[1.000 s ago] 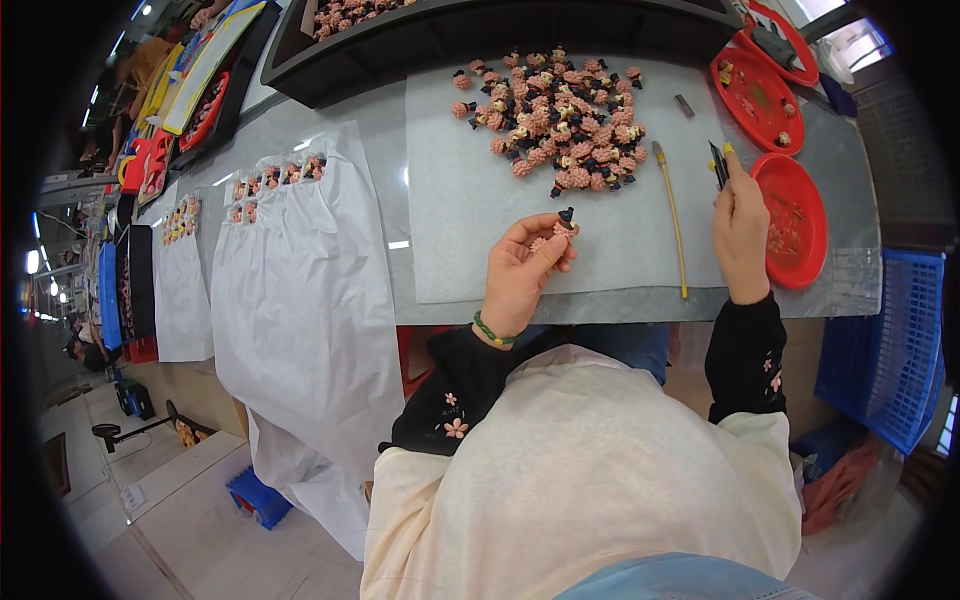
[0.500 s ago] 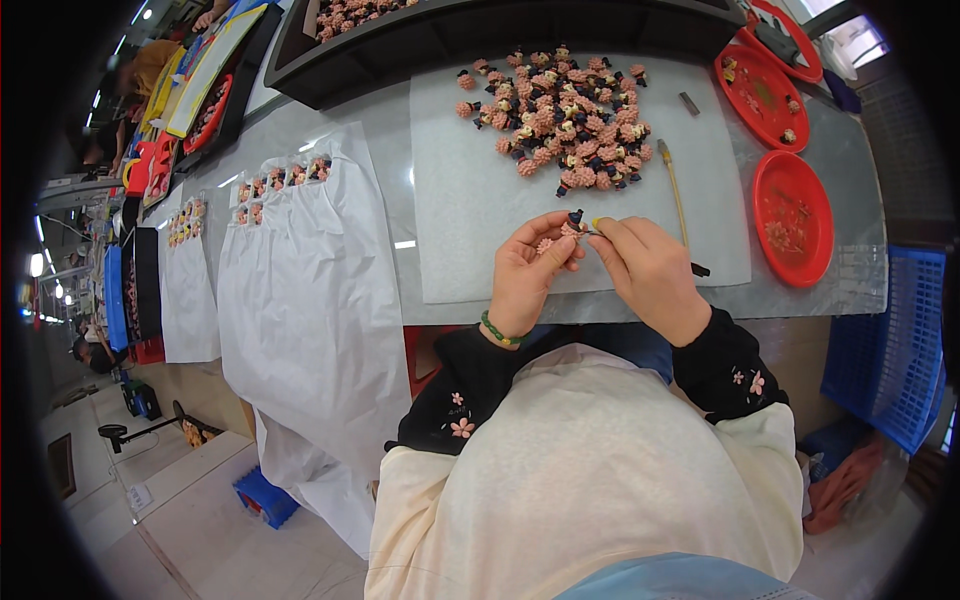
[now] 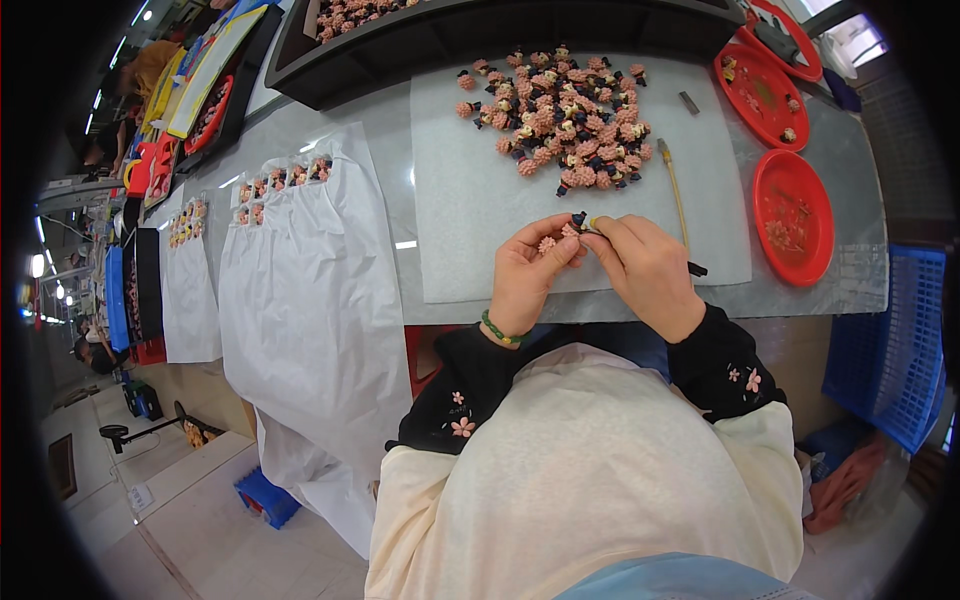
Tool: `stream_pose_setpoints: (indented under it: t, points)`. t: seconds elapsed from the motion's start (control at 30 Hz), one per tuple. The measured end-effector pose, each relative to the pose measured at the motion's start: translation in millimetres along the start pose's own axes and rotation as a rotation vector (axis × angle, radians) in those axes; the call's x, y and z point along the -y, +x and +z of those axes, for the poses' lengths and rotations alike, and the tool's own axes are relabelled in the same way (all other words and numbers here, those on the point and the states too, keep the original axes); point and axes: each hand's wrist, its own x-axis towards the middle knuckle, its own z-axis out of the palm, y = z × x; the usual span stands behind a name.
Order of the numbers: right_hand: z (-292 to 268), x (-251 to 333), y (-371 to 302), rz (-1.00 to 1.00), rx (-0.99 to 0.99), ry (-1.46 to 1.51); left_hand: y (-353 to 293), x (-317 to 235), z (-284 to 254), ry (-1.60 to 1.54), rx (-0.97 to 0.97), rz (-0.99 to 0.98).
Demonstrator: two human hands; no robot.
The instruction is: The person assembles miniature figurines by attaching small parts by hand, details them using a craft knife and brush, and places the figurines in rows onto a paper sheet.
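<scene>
Between the thumb and fingers of my left hand [image 3: 524,275] is a small figurine [image 3: 569,230] with pink knobbly parts and a dark blue end pointing up. My right hand [image 3: 648,270] is closed in a pinch against its right side. A thin dark tip and a bit of yellow show at those fingertips; what the right hand grips is mostly hidden. Both hands are over the near part of a white sheet [image 3: 465,200]. Beyond them lies a heap of similar pink and dark blue figurines [image 3: 575,120].
Right of the heap lie a thin brush-like stick [image 3: 675,195] and a small grey bar [image 3: 689,102]. Red dishes [image 3: 815,255] with pink scraps line the right side. A dark tray [image 3: 500,50] stands behind. At left, figurines rest on white plastic sheeting [image 3: 300,260].
My right hand has shifted slightly left and its fingers sit closer to the figurine. The figurine's dark end has tilted a little to the right. My left hand has barely moved.
</scene>
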Motion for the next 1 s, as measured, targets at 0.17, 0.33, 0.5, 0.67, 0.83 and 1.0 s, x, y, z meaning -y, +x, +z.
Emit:
stream_pose_setpoints:
  t: [0.17,0.33,0.5,0.67,0.83,1.0]
  points:
    - [0.1,0.7,-0.7,0.001,0.0,0.009,0.1,1.2,-0.2,0.003,-0.014,0.012]
    - [0.2,0.7,-0.7,-0.001,0.007,0.014,0.0,1.8,0.0,0.019,-0.027,0.03]
    - [-1.2,1.7,0.9,-0.009,0.012,0.001,0.7,1.3,1.1,0.024,-0.034,0.015]
    - [-1.0,0.0,1.8,-0.007,0.046,0.006,0.4,0.9,1.5,0.033,-0.038,0.015]
    - [-0.8,-1.6,1.2,-0.008,0.053,0.013,0.7,1.4,2.2,0.028,-0.042,0.013]
    - [-0.9,-1.3,1.5,-0.009,0.065,0.019,0.3,1.9,1.3,0.031,-0.047,0.015]
